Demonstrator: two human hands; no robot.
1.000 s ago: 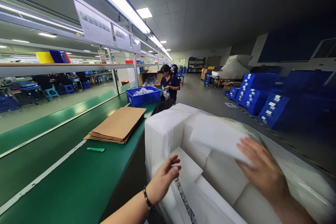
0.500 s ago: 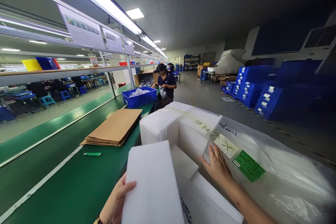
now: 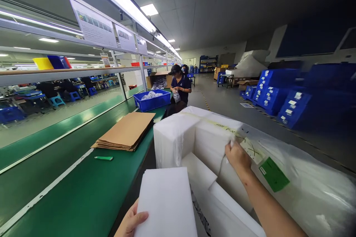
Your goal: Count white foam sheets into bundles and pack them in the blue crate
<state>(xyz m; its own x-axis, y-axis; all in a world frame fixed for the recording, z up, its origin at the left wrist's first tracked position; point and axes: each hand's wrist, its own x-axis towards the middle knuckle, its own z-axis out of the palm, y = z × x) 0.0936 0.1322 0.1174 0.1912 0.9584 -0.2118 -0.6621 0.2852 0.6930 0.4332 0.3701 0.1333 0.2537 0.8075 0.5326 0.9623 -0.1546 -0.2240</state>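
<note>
White foam block [image 3: 167, 203] gripped by left fingers [image 3: 141, 217]; right fingers [image 3: 229, 150] pinching plastic wrap [image 3: 308, 177].

Pale label [image 3: 252, 151]: is bearing a handwritten X, lying on the clear wrap [image 3: 306, 185].
Dark handwriting [image 3: 226, 127]: is running across the clear wrap, blurring beyond reading.
Green label [image 3: 274, 174]: is sitting there, its print blurring too.
3 sheets [image 3: 93, 26]: are hanging overhead, their text looking illegible.

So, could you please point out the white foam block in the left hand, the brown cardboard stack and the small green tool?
White foam block [image 3: 167, 203]: head view, on its broad face.
Brown cardboard stack [image 3: 127, 129]: head view, on its top sheet.
Small green tool [image 3: 104, 158]: head view, on its middle.
</note>
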